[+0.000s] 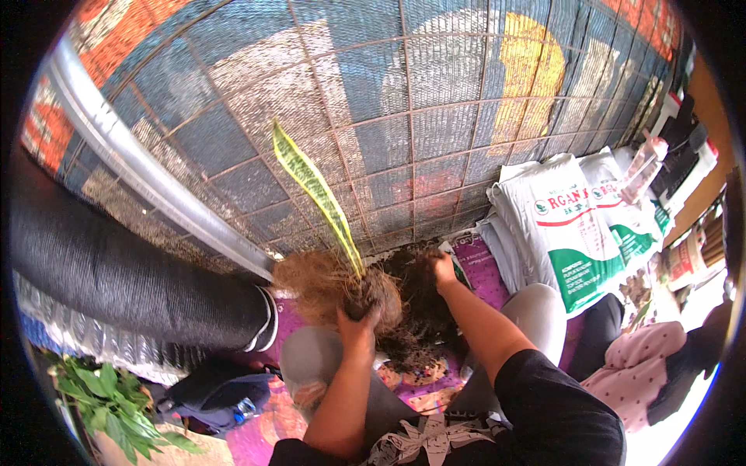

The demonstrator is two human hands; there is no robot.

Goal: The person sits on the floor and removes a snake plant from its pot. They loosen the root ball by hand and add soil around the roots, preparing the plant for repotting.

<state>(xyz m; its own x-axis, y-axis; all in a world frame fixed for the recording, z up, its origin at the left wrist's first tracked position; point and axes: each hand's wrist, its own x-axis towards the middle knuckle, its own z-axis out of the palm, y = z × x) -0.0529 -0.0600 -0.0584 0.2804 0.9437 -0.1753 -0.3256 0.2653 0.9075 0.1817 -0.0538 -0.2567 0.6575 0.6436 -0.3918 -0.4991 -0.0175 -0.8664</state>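
Note:
A snake plant (317, 189) with one tall, yellow-edged leaf leans up and to the left in front of me. My left hand (358, 326) grips its base from below, where coconut fibre (391, 300) wraps dark soil. A loose heap of brown coconut fibre (306, 282) lies just left of the plant. To the right, my right hand (438, 269) touches a mound of dark potting soil (417, 341). Its fingertips are dark and partly hidden, so whether they hold any soil is unclear.
Stacked white-and-green potting-mix bags (583, 233) stand at the right, with a clear plastic bottle (644, 166) on them. A wire grid (411, 110) rises ahead. A black roll (145, 268) and metal pole (157, 169) are left. Another person's patterned clothing (635, 367) shows right.

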